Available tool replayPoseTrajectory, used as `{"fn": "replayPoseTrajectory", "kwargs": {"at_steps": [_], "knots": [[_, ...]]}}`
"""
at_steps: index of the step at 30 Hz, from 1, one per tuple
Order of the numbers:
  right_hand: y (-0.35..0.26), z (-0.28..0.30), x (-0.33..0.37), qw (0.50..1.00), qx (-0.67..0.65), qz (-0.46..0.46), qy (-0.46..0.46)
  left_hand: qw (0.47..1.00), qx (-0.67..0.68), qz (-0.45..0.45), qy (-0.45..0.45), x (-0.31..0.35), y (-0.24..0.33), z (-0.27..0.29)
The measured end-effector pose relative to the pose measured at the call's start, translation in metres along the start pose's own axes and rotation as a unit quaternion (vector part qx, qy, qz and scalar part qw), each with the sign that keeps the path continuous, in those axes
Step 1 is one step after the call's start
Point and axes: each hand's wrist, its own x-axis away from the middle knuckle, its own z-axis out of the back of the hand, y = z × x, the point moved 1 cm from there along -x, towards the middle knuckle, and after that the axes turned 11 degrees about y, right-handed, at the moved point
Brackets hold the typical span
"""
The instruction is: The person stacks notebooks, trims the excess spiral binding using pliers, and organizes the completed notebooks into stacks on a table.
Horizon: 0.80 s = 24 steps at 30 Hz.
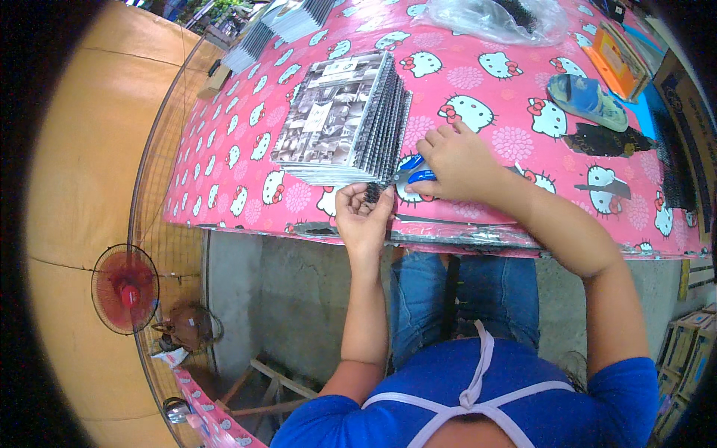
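Note:
A stack of spiral-bound notebooks (323, 112) with black-and-white photo covers lies on the table, its black coil bindings facing right. At the near right corner of the stack, my left hand (363, 215) pinches the end of a black plastic coil (373, 192). My right hand (457, 166) grips pliers with blue handles (420, 176), possibly cutters. Their metal jaws point left and meet the coil end near my left fingertips. Whether the jaws have closed on the coil is too small to tell.
A pink cat-print cloth (515, 97) covers the table. More notebook stacks (297, 18) stand at the far left, and a clear plastic bag (493, 21) lies at the back. On the right are a blue slipper (586, 101) and an orange holder (618, 61). A red fan (127, 290) stands left.

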Motion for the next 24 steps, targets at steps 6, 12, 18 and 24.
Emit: {"fn": "replayPoseTrajectory", "kwargs": {"at_steps": [6,12,18,24], "knots": [[-0.003,0.008,-0.011,0.979,-0.045,-0.087,-0.177,1.0,0.014,-0.003,-0.006,0.0,-0.003,0.0],[0.006,0.005,0.002,1.0,0.011,-0.016,-0.006,0.998,0.006,0.07,-0.003,-0.001,0.004,0.004],[-0.003,0.001,-0.006,0.994,-0.033,-0.033,-0.094,0.997,-0.067,0.011,-0.021,0.0,0.004,0.0],[-0.004,0.008,-0.008,0.992,-0.043,-0.051,-0.109,0.997,-0.061,0.025,-0.034,-0.004,0.002,0.005]]}}
